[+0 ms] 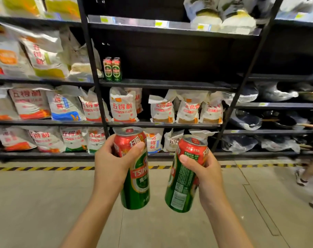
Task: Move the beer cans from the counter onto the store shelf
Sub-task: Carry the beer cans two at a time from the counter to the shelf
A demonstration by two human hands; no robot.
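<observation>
- Left hand [112,163] wrapped round a green-and-red beer can [135,169], thumb pressed across the red upper band, fingers hidden behind, can upright with a slight lean to the left at the top
- Right hand [205,173] clamped on a second beer can [185,174], thumb across its front just under the red band, fingertips curling round the far right side, top tilted to the right
- Both held cans up in the air in front of the shelving, side by side and near each other but apart, bottoms free over the pale concrete floor [45,203]
- Up on the black store shelf [170,84], two more cans [112,69] standing upright at the far left end, touching each other, tight beside the black upright post [96,77]
- Rest of that shelf board bare and dark to the right of the pair
- Below and to the left, white flour bags [123,106] with red lettering packed along the lower shelves
- Dark pans in plastic wrap [250,122] over in the right-hand bay
- Yellow-and-black hazard tape [45,168] running along the floor at the foot of the shelving
- Far right edge, someone's leg and sneakers [301,178], blurred
</observation>
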